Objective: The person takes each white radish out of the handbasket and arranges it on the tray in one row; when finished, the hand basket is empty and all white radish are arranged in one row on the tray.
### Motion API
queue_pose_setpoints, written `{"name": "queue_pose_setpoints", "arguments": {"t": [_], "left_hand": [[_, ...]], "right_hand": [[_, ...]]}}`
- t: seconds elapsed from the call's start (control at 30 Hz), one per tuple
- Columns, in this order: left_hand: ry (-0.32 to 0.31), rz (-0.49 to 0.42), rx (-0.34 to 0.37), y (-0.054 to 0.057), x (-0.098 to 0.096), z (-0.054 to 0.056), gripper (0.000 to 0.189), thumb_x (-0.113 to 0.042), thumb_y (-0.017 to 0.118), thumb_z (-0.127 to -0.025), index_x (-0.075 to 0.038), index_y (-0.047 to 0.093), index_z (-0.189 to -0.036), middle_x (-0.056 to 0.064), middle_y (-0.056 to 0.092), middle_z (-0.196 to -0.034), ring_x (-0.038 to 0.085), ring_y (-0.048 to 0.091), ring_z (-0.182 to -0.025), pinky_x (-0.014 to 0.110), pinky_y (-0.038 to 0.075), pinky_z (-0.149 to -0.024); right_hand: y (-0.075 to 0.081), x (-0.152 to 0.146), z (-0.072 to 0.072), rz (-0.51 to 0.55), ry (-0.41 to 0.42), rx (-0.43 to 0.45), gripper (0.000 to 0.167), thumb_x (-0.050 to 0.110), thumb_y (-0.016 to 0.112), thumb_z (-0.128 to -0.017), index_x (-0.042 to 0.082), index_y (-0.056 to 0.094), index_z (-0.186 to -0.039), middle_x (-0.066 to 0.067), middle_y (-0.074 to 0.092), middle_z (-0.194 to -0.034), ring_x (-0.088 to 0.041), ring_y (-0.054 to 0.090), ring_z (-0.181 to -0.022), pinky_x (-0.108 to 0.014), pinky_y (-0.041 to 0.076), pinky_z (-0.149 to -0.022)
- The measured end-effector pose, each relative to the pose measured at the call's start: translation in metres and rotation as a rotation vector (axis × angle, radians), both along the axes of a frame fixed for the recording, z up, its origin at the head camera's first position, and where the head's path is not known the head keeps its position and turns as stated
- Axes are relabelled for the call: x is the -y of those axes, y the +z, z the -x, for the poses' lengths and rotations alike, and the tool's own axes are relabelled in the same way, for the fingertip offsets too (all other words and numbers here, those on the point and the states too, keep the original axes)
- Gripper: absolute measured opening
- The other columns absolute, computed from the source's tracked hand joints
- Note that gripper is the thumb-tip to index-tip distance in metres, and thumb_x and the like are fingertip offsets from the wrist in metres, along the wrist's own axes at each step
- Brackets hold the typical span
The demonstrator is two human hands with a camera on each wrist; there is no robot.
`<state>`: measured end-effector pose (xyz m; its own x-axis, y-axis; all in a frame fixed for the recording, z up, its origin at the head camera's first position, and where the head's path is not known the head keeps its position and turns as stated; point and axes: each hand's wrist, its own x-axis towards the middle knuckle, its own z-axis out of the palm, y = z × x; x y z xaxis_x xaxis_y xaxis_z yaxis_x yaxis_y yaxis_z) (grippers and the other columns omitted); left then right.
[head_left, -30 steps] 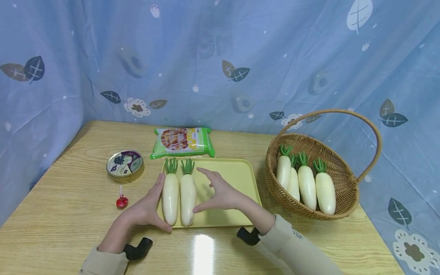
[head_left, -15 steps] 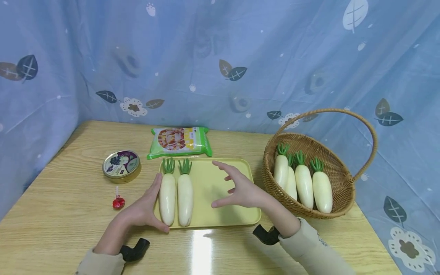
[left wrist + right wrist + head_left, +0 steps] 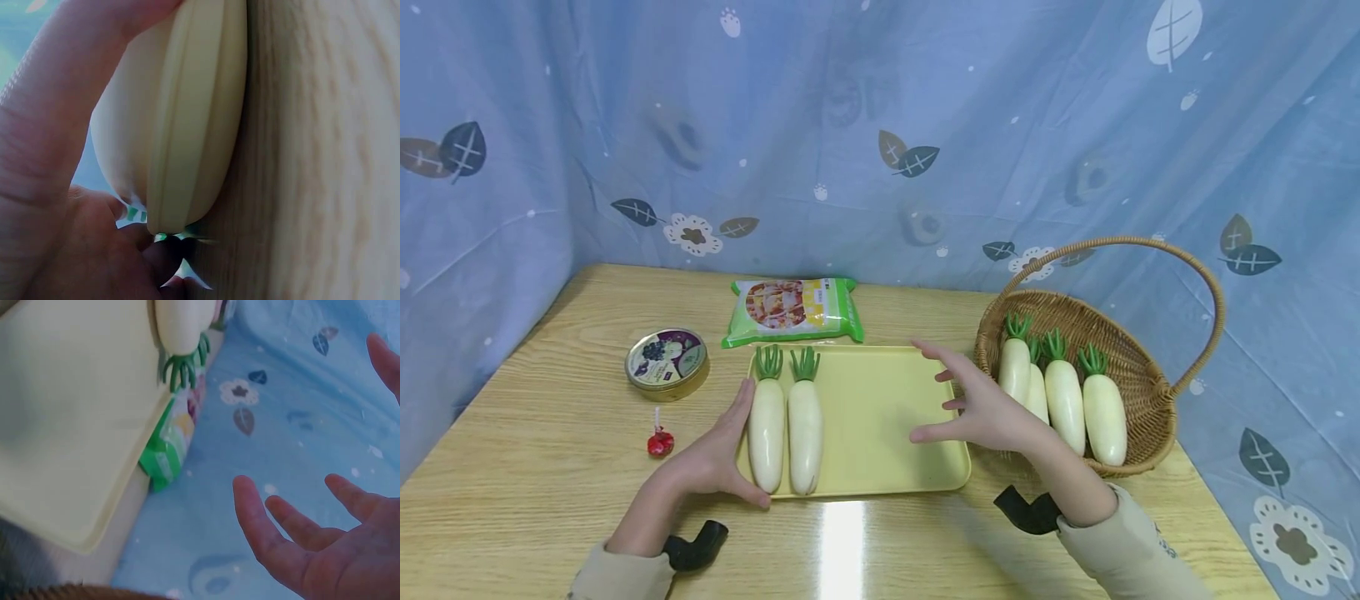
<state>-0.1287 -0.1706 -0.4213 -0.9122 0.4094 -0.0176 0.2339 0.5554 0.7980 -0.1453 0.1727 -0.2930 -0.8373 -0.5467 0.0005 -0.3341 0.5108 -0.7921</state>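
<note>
Two white radishes with green tops lie side by side in the left part of a yellow tray (image 3: 880,417): the left radish (image 3: 766,437) and its neighbour (image 3: 805,437). My left hand (image 3: 718,454) rests at the tray's left side, fingers straight along the edge, thumb at the front corner. In the left wrist view, the thumb (image 3: 56,112) crosses close over the tray rim (image 3: 194,125). My right hand (image 3: 985,408) hovers over the tray's right end, fingers spread, holding nothing. Beside it, a wicker basket (image 3: 1138,417) holds several more white radishes (image 3: 1103,421), partly covered by the forearm.
A green snack bag (image 3: 793,310) lies behind the tray. To the left are a round tin (image 3: 666,362) and a small red wrapped candy (image 3: 660,442). The basket's tall handle (image 3: 1213,300) arches over its opening. A blue curtain (image 3: 820,125) hangs behind the table.
My right hand has moved right, from beside the second radish across the tray toward the basket, fingers spread throughout. My left hand stays at the tray's left edge. The view shifted slightly.
</note>
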Motion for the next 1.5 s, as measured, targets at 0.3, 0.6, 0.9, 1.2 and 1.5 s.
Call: {"name": "queue_pose_setpoints", "arguments": {"t": [0.3, 0.6, 0.9, 1.2, 1.5], "left_hand": [[0.002, 0.007, 0.005, -0.002, 0.001, 0.000, 0.153, -0.043, 0.089, -0.041, 0.000, -0.017, -0.142, 0.024, -0.015, -0.148, 0.041, -0.006, -0.134, 0.058, 0.006, -0.105], [0.002, -0.001, 0.010, -0.001, -0.001, 0.000, 0.153, -0.042, 0.089, -0.040, 0.000, -0.017, -0.142, 0.024, -0.015, -0.148, 0.040, -0.006, -0.135, 0.057, 0.006, -0.105], [0.007, -0.004, 0.022, -0.001, -0.002, 0.000, 0.153, -0.040, 0.090, -0.040, -0.001, -0.017, -0.142, 0.022, -0.016, -0.148, 0.039, -0.007, -0.135, 0.057, 0.006, -0.106], [0.010, -0.002, 0.028, -0.001, -0.001, 0.000, 0.153, -0.040, 0.090, -0.040, -0.002, -0.017, -0.142, 0.022, -0.015, -0.148, 0.040, -0.007, -0.135, 0.057, 0.006, -0.106], [0.007, 0.001, 0.032, 0.002, 0.000, -0.001, 0.151, -0.040, 0.090, -0.042, -0.001, -0.016, -0.142, 0.023, -0.016, -0.148, 0.040, -0.008, -0.135, 0.058, 0.005, -0.105]], "right_hand": [[0.008, -0.026, -0.001, 0.005, -0.042, -0.030, 0.092, 0.025, 0.079, -0.070, 0.023, 0.025, -0.144, -0.006, 0.028, -0.144, -0.028, 0.039, -0.116, -0.042, 0.048, -0.085], [0.016, -0.051, -0.003, -0.006, -0.107, -0.072, 0.088, 0.020, 0.076, -0.075, 0.023, 0.023, -0.145, -0.013, 0.030, -0.141, -0.036, 0.040, -0.116, -0.045, 0.048, -0.084], [0.020, -0.079, -0.004, -0.058, -0.162, -0.138, 0.086, 0.016, 0.074, -0.077, 0.025, 0.022, -0.145, -0.008, 0.030, -0.142, -0.029, 0.042, -0.114, -0.037, 0.051, -0.081], [0.020, -0.099, -0.010, -0.093, -0.193, -0.178, 0.084, 0.015, 0.073, -0.078, 0.027, 0.023, -0.145, -0.009, 0.034, -0.139, -0.005, 0.043, -0.107, -0.026, 0.051, -0.077], [0.013, -0.120, -0.010, -0.124, -0.204, -0.212, 0.084, 0.010, 0.072, -0.078, 0.016, 0.023, -0.146, -0.013, 0.038, -0.135, -0.001, 0.043, -0.102, -0.029, 0.052, -0.075]]}}
